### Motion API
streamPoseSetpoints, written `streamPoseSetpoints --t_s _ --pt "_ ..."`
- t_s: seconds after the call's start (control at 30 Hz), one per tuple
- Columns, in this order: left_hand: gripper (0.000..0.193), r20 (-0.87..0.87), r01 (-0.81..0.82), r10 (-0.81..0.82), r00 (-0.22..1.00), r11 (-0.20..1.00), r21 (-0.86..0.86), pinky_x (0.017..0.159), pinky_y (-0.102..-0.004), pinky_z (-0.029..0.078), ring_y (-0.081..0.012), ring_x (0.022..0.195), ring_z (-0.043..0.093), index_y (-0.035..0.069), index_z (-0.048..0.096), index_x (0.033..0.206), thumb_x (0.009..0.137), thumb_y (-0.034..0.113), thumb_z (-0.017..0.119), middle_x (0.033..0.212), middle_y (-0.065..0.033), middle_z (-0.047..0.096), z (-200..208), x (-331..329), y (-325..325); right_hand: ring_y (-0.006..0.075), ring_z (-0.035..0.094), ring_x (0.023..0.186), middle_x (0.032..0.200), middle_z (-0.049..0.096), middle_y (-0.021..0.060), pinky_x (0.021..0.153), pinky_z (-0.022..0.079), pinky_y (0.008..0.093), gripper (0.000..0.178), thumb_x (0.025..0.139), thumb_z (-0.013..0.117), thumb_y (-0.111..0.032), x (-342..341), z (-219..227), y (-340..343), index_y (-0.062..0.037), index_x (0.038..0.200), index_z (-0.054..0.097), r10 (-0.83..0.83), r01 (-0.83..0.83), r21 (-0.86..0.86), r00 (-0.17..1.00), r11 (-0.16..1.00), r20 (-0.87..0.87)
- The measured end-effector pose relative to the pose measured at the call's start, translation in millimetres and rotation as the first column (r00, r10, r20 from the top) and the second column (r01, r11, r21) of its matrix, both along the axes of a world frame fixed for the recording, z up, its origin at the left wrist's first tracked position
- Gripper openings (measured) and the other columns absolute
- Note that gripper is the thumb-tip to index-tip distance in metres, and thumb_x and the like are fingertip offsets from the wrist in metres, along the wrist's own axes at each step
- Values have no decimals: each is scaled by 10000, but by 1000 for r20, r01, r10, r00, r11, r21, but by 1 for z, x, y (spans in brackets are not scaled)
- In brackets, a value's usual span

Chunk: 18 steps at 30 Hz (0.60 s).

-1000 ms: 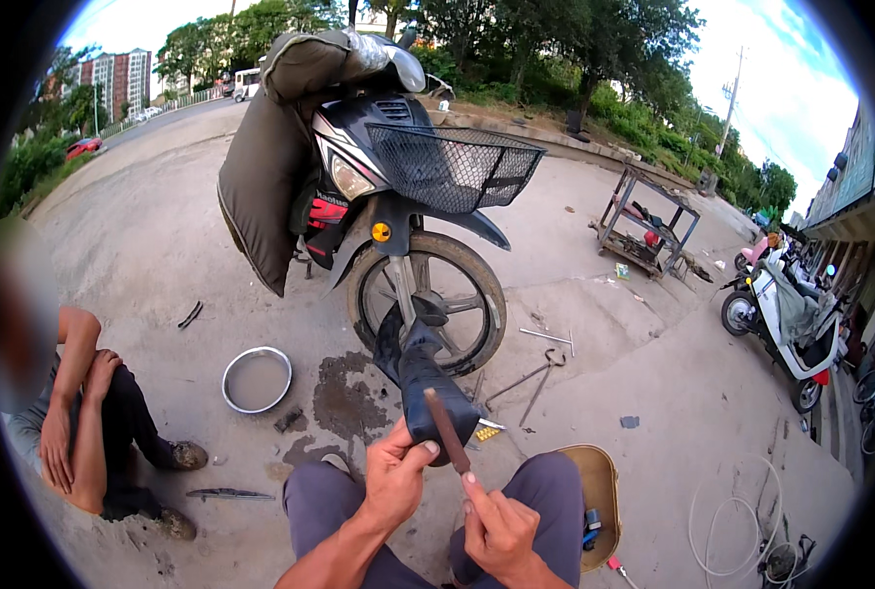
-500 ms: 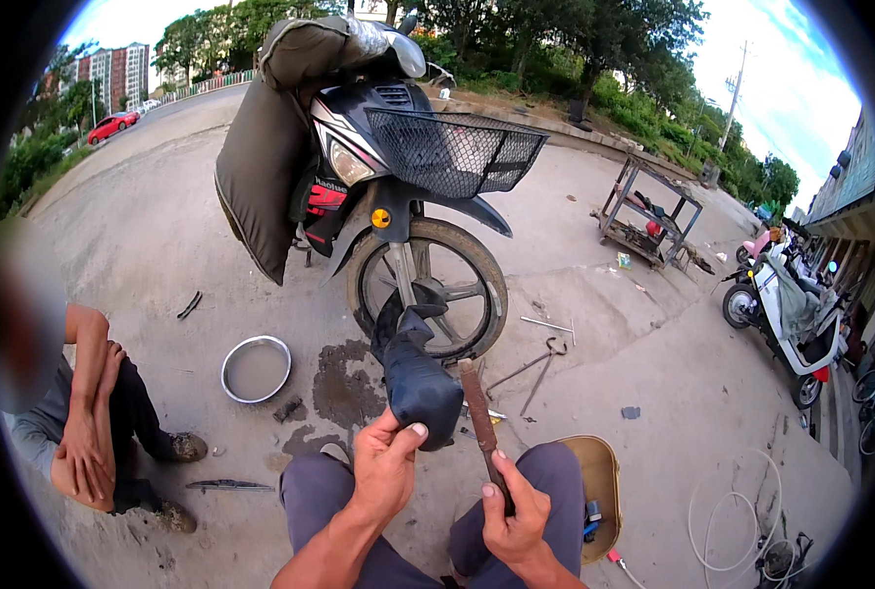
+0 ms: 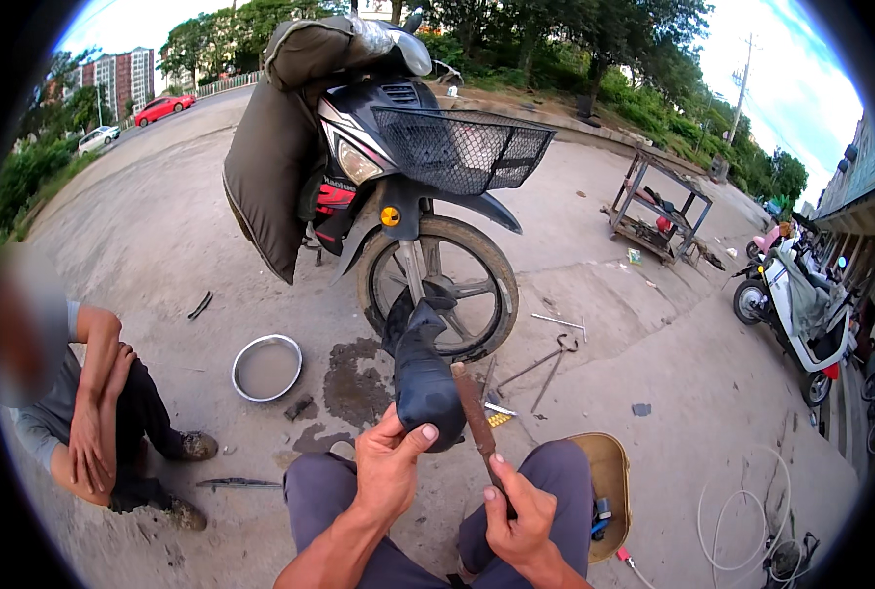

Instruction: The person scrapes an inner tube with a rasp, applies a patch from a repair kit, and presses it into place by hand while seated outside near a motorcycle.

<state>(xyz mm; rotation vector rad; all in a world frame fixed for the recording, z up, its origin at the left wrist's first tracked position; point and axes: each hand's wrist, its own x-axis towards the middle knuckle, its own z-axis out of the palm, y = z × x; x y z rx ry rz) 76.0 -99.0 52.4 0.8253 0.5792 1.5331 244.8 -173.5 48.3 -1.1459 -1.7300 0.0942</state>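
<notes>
**Soft black tube in one hand, rusty file in the other**

Low in the middle of the frame, the left hand (image 3: 390,469) is closed around a fold of black rubber inner tube (image 3: 424,378). The thumb lies on top of the fold and the fingers curl under it. The tube runs up from the hand to the front wheel (image 3: 439,285) of the motorbike (image 3: 378,128) in the upper middle.

The right hand (image 3: 521,510), just to the right and lower, is closed around the bottom end of a rusty brown file (image 3: 473,410). The file points up and its top end is right beside the tube; whether it touches is hard to tell.

The tube looks soft, bendy and light. It would flop if held loosely, so a tight pinch on the fold seems best. The file looks stiff, hard and rough, best held by its lower end.

A metal bowl (image 3: 266,367) sits on the ground left of the middle. A person (image 3: 84,412) crouches at the left edge.
</notes>
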Motion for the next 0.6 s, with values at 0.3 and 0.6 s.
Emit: streamPoseSetpoints --t_s 0.3,0.6 --pt "247 -56 34 -30 998 995 89 972 -319 479 -177 1111 595 -62 707 1109 863 -40 688 1236 -74 604 -2 9 0 227 530 459 641 567 72 454 409 317 502 759 685 40 -15 3 6 -35 1255 661 -72 62 65 984 996 165" --pt "230 -23 43 -41 999 993 110 955 -307 485 -161 1109 587 -64 703 1113 888 -24 677 1232 -70 594 4 14 5 220 517 449 613 533 65 443 397 324 469 770 676 48 1 -16 -10 -8 1235 661 -78 53 130 976 990 202"
